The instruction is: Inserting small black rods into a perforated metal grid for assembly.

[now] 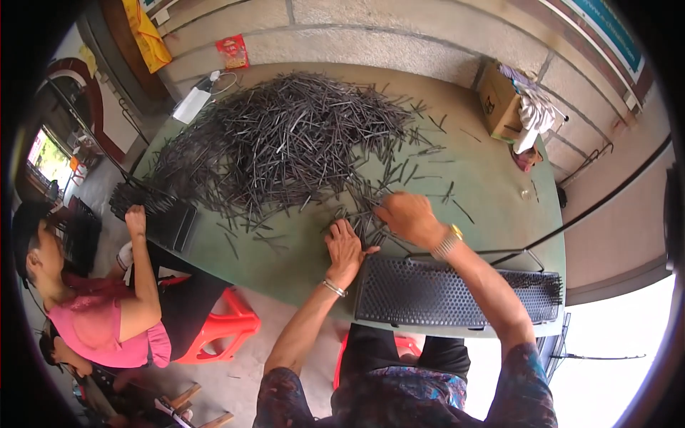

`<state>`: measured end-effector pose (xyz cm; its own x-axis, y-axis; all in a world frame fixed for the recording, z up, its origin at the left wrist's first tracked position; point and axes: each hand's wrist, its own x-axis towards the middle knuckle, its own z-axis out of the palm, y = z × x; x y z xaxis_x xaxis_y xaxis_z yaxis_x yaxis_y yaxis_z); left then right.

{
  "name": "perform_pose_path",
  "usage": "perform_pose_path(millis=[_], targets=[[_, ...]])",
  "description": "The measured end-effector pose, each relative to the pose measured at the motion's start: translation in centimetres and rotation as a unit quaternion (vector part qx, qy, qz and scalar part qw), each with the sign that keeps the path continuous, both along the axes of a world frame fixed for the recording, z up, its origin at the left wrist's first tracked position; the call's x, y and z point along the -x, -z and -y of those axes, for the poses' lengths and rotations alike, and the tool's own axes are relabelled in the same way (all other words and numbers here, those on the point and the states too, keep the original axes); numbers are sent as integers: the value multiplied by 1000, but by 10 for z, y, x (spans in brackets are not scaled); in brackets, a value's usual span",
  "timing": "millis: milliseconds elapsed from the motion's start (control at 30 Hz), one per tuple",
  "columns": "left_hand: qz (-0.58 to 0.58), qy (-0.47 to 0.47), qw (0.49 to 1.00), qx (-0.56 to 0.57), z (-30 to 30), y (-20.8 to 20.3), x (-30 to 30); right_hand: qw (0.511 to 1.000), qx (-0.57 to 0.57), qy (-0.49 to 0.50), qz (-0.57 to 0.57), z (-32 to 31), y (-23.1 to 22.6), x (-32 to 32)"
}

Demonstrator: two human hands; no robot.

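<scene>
A big heap of thin dark strips covers the middle of the green table, and loose ones trail toward me. At its near edge my left hand has its fingers curled over a bunch of strips, the thumb pointing right. Just to the right, my right hand is closed with its fingertips down among the same strips; the exact grip is hidden under the fingers. Below my right forearm lies a long black perforated tray, dense with holes, with dark strips standing at its right end.
At the left, a person in pink works at another black tray on the table corner. A cardboard box with cloth stands at the back right. A thin dark rod slants over the table's right side. A red stool stands left.
</scene>
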<state>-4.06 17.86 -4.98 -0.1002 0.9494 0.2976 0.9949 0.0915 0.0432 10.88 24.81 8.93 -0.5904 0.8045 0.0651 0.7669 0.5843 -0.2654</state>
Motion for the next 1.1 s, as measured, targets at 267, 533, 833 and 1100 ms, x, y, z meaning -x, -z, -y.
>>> perform_pose_path(millis=[267,533,833,1100], targets=[[119,-25,992,22,-9,8,11,997,24,52,46,-114,69,103],[130,-108,986,-4,-9,12,41,994,-63,74,44,-138,126,174],[204,-179,961,-55,-12,6,64,997,-37,17,-72,-156,128,159],[243,-214,942,-88,-17,2,72,995,-19,-98,-21,-140,122,124]])
